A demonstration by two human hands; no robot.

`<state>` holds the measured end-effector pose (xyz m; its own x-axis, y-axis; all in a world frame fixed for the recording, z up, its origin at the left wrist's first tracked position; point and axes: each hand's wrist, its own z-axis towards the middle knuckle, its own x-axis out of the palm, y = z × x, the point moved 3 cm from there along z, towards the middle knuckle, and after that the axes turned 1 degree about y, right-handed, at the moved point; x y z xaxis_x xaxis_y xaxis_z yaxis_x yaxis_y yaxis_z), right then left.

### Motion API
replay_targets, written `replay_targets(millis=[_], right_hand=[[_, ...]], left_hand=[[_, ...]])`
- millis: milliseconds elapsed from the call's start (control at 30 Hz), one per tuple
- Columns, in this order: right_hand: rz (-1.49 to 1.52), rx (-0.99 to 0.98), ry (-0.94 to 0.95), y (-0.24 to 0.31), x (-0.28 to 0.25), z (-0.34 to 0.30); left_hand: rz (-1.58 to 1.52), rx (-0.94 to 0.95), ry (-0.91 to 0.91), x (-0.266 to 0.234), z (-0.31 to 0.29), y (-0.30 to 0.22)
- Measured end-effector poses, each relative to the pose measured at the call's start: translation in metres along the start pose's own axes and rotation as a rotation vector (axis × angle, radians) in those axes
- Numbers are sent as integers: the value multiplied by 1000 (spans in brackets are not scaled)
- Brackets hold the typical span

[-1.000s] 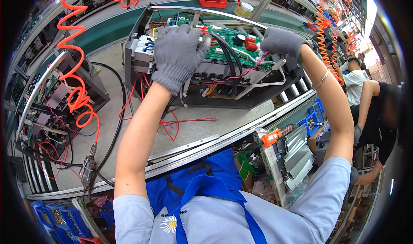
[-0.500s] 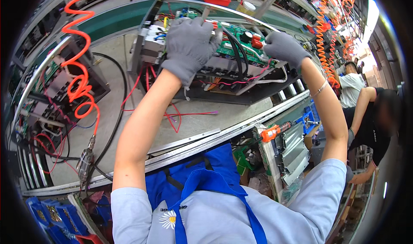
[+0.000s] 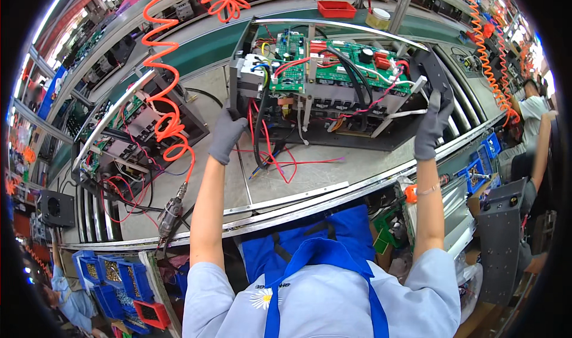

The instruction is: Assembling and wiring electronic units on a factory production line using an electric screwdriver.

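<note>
In front of me on the bench sits an open dark metal chassis [image 3: 351, 140] carrying green circuit boards [image 3: 333, 71], with black, red and white wires across them. My gloved left hand [image 3: 229, 133] is closed around the chassis's lower left edge. At the opposite end my gloved right hand [image 3: 432, 127] grips the dark right side panel, fingers pointing up along it. Loose red wires [image 3: 288, 165] and a black cable hang from the chassis's left part onto the bench top. My fingertips on the left are partly hidden.
A similar chassis [image 3: 126, 136] stands at the left. Beside it a power screwdriver [image 3: 171, 216] hangs from an orange coiled hose [image 3: 161, 47]. Blue bins [image 3: 108, 299] of small parts sit lower left. Rollers [image 3: 471, 96] lie right; a co-worker there holds a dark metal panel [image 3: 500, 242].
My left hand has left the circuit boards for the chassis's left edge. My right hand has moved lower on the right end. The view has shifted, and the co-worker's dark panel has appeared.
</note>
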<state>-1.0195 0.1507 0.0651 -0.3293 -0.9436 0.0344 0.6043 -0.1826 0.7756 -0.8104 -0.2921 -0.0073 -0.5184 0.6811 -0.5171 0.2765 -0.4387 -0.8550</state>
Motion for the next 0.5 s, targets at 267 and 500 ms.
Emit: replay_targets(millis=[267,500], right_hand=[[-80,-101,-200,-20,22,33],[2,-41,-139,-31,10,39]], left_hand=[[-199,127,-107,20,-20,-21],[139,90,-323,31,-36,-26]])
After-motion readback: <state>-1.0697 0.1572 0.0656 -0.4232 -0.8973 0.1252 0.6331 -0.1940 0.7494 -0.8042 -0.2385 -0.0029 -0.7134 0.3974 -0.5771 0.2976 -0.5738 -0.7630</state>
